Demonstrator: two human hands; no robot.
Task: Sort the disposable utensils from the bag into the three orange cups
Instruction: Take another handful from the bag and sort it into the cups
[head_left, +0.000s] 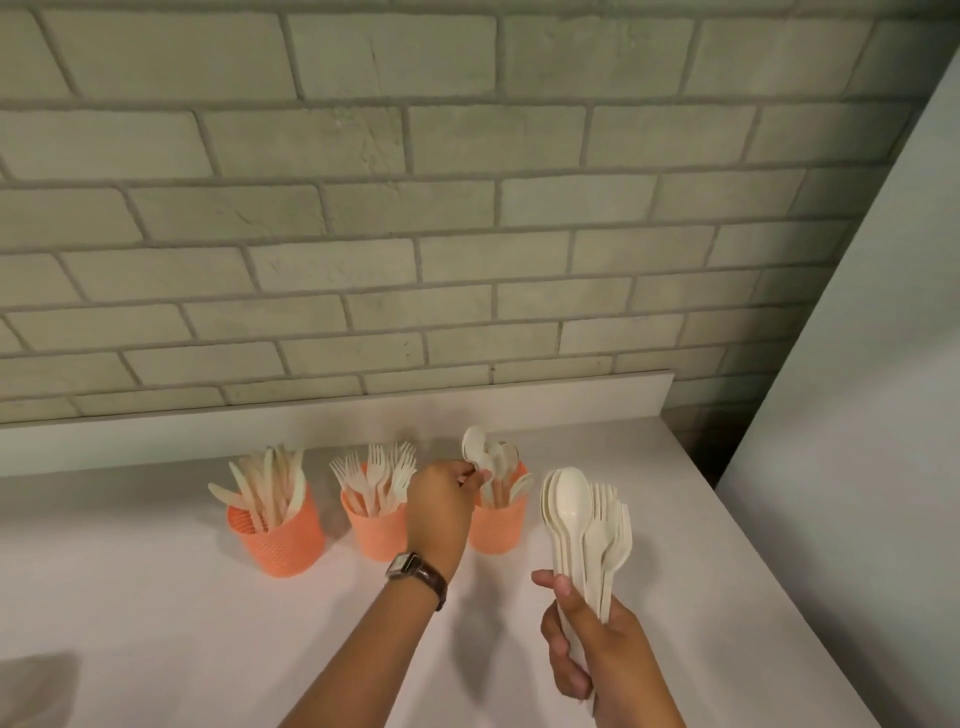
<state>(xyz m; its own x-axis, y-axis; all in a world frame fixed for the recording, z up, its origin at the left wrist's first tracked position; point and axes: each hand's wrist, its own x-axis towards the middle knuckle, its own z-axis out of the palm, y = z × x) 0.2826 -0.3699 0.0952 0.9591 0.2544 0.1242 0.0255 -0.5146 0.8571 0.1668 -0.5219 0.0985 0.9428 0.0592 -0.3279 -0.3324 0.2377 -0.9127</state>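
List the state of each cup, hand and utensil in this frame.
Left cup: upright, holding knives.
Middle cup: upright, holding forks.
Right cup: upright, holding spoons.
Spoon: pinched, bowl up, at the right cup's mouth.
Left hand: pinches the spoon.
Bundle: spoons and forks, heads up, not yet sorted.
Right hand: grips the bundle by its handles.
Watch: strapped on the left wrist.

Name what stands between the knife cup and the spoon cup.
The fork cup, seen in the head view; the left hand covers its right edge.
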